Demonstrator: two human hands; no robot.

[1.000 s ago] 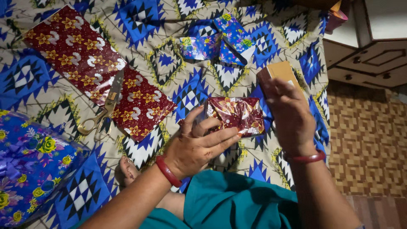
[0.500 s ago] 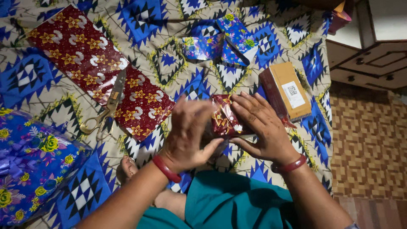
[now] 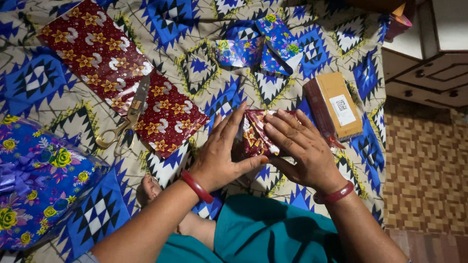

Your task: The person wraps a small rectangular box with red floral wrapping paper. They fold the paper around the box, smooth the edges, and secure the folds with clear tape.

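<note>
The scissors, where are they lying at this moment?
In the head view, the scissors lie left of the left hand, across the red flowered wrapping paper.

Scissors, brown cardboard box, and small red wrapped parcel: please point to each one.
scissors [image 3: 127, 122], head view, at the pivot above the golden handles.
brown cardboard box [image 3: 336, 92], head view, bare top face.
small red wrapped parcel [image 3: 254, 132], head view, paper between the hands.
</note>
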